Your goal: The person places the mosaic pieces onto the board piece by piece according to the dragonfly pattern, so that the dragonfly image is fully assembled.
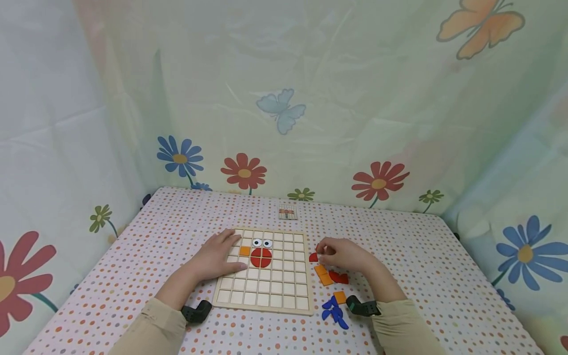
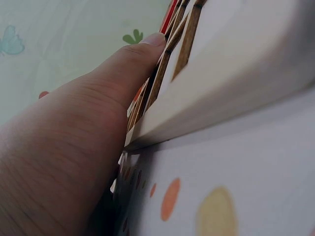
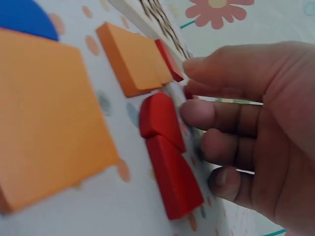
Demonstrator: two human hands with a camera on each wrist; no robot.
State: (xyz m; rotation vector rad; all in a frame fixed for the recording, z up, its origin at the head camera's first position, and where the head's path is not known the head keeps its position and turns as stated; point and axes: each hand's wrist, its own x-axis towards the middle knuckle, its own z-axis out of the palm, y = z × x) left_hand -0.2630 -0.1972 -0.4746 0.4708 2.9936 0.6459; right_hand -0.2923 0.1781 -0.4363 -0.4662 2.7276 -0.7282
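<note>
My left hand rests on the left side of a wooden grid board, fingers spread, thumb lying over its edge. On the board sit an orange square, two eye pieces and a red disc made of quarter pieces. Right of the board, my right hand has its fingers curled, with thumb and index fingertips right at small red pieces; I cannot tell whether it pinches one. Below that hand lie more red pieces and orange squares.
Several blue curved pieces and another orange square lie by the board's near right corner. A small picture card stands behind the board. Flowered fabric hangs behind the dotted tablecloth.
</note>
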